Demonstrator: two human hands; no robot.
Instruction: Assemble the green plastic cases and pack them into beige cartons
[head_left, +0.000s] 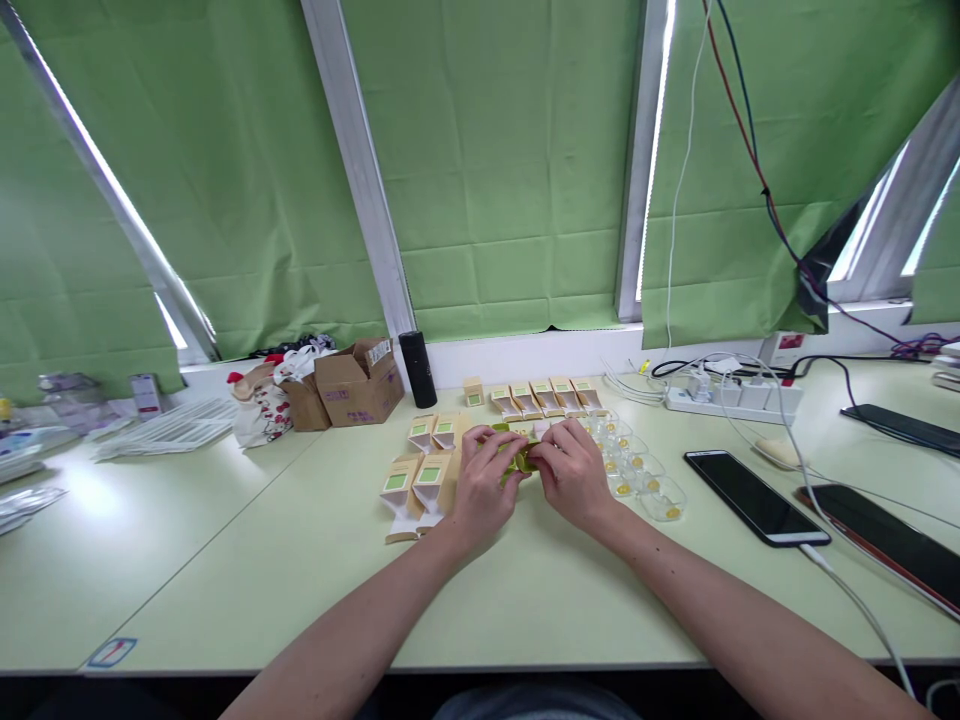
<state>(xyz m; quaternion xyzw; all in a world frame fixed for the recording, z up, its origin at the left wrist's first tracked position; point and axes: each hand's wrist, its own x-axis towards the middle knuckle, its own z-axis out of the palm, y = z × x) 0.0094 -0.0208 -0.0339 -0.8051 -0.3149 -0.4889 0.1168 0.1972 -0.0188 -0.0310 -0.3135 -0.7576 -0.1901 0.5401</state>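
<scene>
Above the middle of the table, my left hand (487,478) and my right hand (574,470) meet at a small yellow-green piece (517,458). Fingers of both hands pinch it, and they hide much of its shape, so its kind is unclear. Left of my left hand stand open small cardboard boxes (397,480) with green labels, their flaps spread toward me. Clear plastic cups (662,498), each with a small yellow item inside, lie in rows just right of my right hand. Behind the hands is a row of more open small boxes (547,397).
A smartphone (757,497) on a white cable and a dark flat device (892,535) lie at right. A power strip (735,398) sits behind them. At the back left are a black cylinder (418,370), a brown carton (360,382) and a printed bag (261,410).
</scene>
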